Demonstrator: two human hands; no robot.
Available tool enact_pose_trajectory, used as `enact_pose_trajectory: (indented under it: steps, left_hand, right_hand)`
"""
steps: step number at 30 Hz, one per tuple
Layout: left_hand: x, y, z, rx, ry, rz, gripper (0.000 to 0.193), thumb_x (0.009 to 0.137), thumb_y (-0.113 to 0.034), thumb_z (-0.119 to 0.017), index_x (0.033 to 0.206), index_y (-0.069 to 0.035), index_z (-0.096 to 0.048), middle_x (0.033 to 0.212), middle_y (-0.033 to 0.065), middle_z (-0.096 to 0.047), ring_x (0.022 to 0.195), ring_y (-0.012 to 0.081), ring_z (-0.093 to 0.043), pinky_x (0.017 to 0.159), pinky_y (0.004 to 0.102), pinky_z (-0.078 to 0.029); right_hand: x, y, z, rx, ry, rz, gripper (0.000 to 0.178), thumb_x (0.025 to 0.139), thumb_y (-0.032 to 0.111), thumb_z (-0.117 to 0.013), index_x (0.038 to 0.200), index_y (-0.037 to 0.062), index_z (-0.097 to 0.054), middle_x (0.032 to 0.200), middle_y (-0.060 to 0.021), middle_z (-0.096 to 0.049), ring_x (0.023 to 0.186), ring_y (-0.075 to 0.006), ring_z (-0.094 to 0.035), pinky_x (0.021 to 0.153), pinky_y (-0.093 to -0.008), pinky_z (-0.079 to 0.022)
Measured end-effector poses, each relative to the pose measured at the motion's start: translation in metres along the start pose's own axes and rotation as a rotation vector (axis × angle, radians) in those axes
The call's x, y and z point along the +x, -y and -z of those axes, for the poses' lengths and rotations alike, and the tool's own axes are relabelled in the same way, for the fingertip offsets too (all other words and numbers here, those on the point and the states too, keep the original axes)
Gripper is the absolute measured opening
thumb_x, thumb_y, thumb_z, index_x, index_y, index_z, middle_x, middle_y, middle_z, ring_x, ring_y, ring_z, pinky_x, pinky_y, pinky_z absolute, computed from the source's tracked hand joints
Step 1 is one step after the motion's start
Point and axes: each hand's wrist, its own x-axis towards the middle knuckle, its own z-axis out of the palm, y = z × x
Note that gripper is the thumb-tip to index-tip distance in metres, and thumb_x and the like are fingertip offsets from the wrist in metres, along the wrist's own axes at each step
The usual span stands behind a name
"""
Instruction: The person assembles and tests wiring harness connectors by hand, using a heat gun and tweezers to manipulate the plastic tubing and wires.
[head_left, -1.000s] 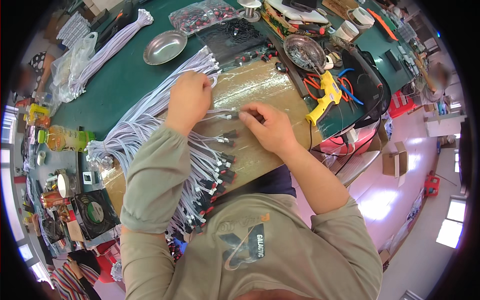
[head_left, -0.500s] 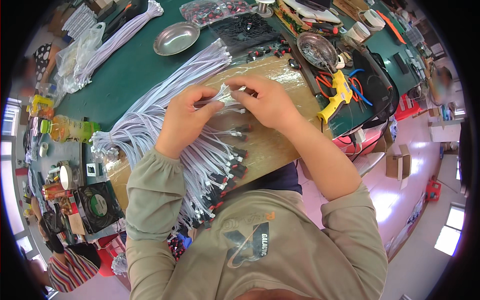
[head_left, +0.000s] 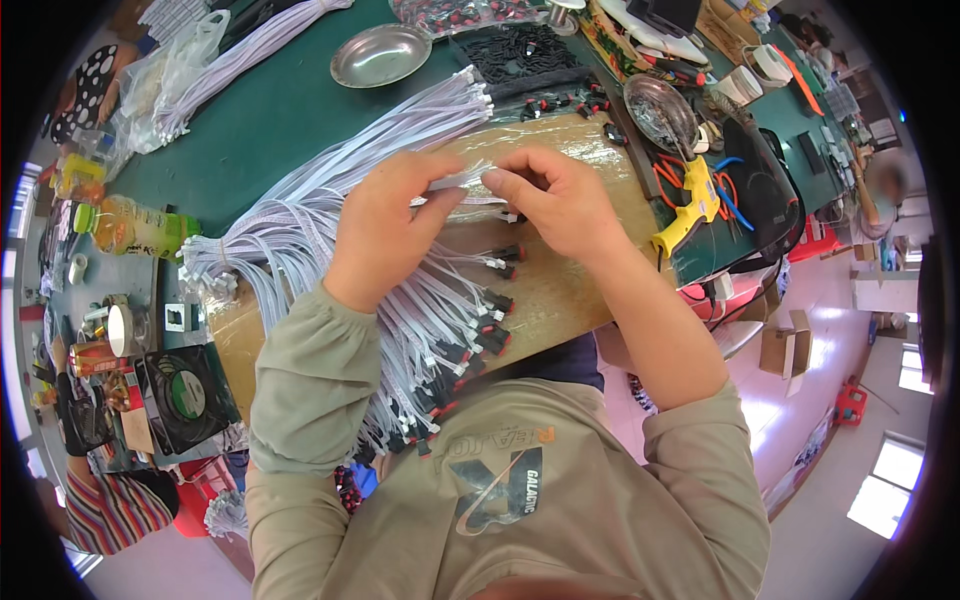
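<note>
My left hand (head_left: 385, 225) is closed round a white cable (head_left: 466, 181), its thumb and fingers pinching near the end. Facing it, my right hand (head_left: 565, 205) pinches at the tip of the same cable; the fingers hide most of that end. Both hands are above a brown board (head_left: 570, 260). Beneath my left hand lies a large bundle of white cables (head_left: 400, 130), running from the upper middle to the left. More cables fan toward my body, ending in black and red connectors (head_left: 492, 338) along the board's near side.
A yellow glue gun (head_left: 690, 212) and orange-handled pliers (head_left: 668, 172) lie right of the board. Beyond it are a metal dish (head_left: 380, 56) and a bag of black parts (head_left: 525, 58). A bottle (head_left: 145, 230) and a black fan (head_left: 185, 398) are at left. Other people sit nearby.
The view has shifted, so the table things appear farther right. My hands stay close together at the cable's end, with the left fingers slightly more closed round it.
</note>
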Motion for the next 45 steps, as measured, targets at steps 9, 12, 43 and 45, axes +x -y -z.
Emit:
enact_pose_trajectory:
  steps: [9, 12, 43, 45]
  left_hand:
    - [0.000, 0.013, -0.009, 0.021, 0.118, -0.097, 0.014, 0.078, -0.011, -0.070, 0.091, -0.005, -0.068, 0.085, 0.0106, -0.063, 0.077, 0.0275, -0.062, 0.068, 0.0343, -0.049]
    - [-0.002, 0.013, -0.008, -0.142, 0.174, 0.061, 0.015, 0.080, -0.012, -0.070, 0.090, -0.002, -0.068, 0.081, 0.0088, -0.063, 0.073, 0.0212, -0.061, 0.065, 0.0311, -0.048]
    - [0.004, 0.038, -0.005, -1.042, 0.010, 0.746, 0.013, 0.086, -0.010, -0.066, 0.095, -0.001, -0.062, 0.079, 0.0039, -0.061, 0.068, 0.0114, -0.057, 0.062, 0.0242, -0.047]
    - [0.003, 0.038, -0.004, -1.030, 0.009, 0.750, 0.013, 0.085, -0.009, -0.066, 0.095, -0.002, -0.062, 0.081, 0.0036, -0.062, 0.070, 0.0116, -0.059, 0.063, 0.0240, -0.048]
  right_hand:
    - [-0.010, 0.027, 0.003, -0.634, -0.190, 0.550, 0.020, 0.083, 0.029, -0.066, 0.078, 0.0093, -0.066, 0.076, -0.0079, -0.063, 0.069, -0.0304, -0.061, 0.058, -0.0393, -0.048]
    - [0.003, 0.034, 0.012, -0.791, -0.102, 0.527, 0.020, 0.082, 0.029, -0.066, 0.079, 0.0099, -0.067, 0.080, -0.0078, -0.062, 0.072, -0.0298, -0.061, 0.062, -0.0406, -0.049]
    - [0.088, -0.014, 0.058, -1.036, 0.032, 0.107, 0.028, 0.085, 0.026, -0.059, 0.106, 0.0097, -0.068, 0.100, -0.0105, -0.069, 0.092, -0.0315, -0.065, 0.080, -0.0394, -0.051]
    - [0.091, -0.013, 0.050, -1.081, 0.051, 0.039, 0.024, 0.085, 0.025, -0.058, 0.099, 0.0102, -0.070, 0.095, -0.0119, -0.069, 0.092, -0.0312, -0.064, 0.081, -0.0420, -0.050]
